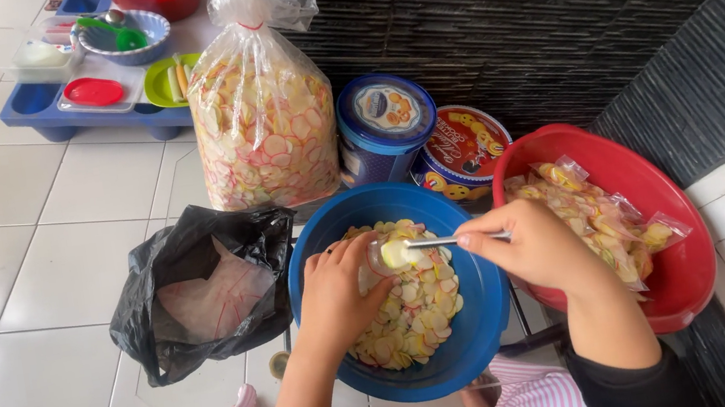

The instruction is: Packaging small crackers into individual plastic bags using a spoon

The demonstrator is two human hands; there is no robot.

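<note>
A blue plastic bowl (475, 329) in front of me holds a heap of thin pale-yellow, pink-edged cracker chips (411, 315). My left hand (337, 292) is over the bowl, fingers curled around a small clear plastic bag (381, 256) that holds a few chips. My right hand (529, 246) pinches the handle of a metal spoon (430, 243), whose bowl end rests at the mouth of the small bag with chips on it. Both forearms come up from the bottom edge in dark sleeves.
A red bowl (666, 208) at the right holds filled small bags of chips. A big clear sack of chips (264, 123), a blue tin (385, 125), a red tin (466, 149) and a black bag (204, 287) stand around; a blue tray of toy dishes (47, 111) lies behind.
</note>
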